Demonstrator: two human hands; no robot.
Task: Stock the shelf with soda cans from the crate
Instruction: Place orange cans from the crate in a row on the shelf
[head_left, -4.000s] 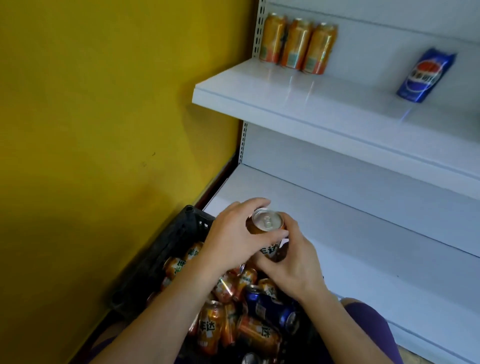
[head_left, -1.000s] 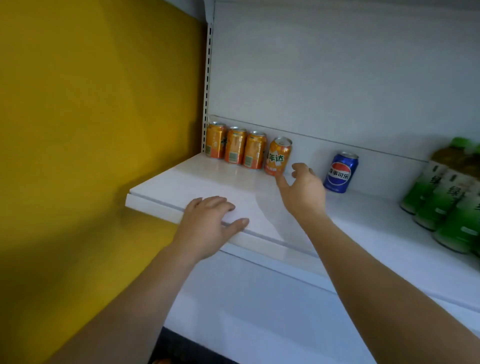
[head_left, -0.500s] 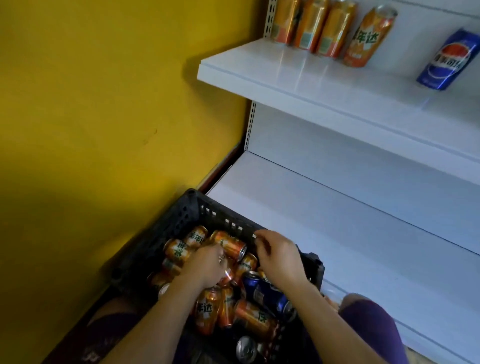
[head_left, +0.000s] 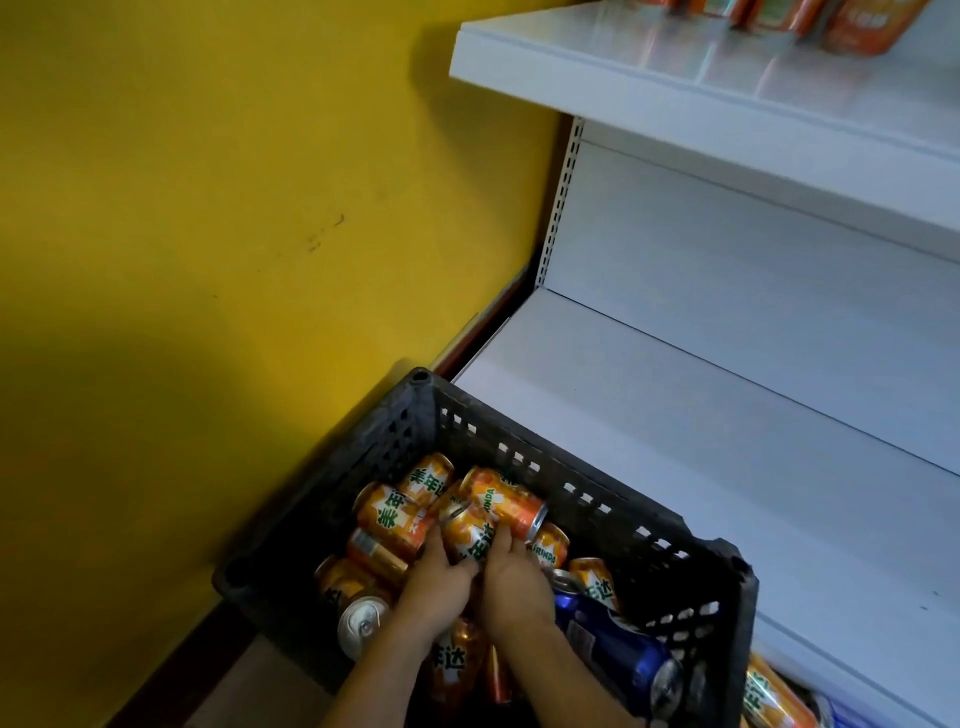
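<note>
Both hands (head_left: 478, 584) now gripping orange can (head_left: 470, 532), crate (head_left: 597, 499)

Two bare forearms, sleeveless up to the frame's edge; left hand (head_left: 434, 590) and right hand (head_left: 514, 584) ungloved, no rings, no watch.

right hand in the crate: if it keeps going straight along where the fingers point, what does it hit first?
The right hand points up-frame, toward the crate's far wall. First in line is the orange can it already grips together with the left hand; just beyond lies another orange can, then the crate wall. Depth is unclear.
</note>
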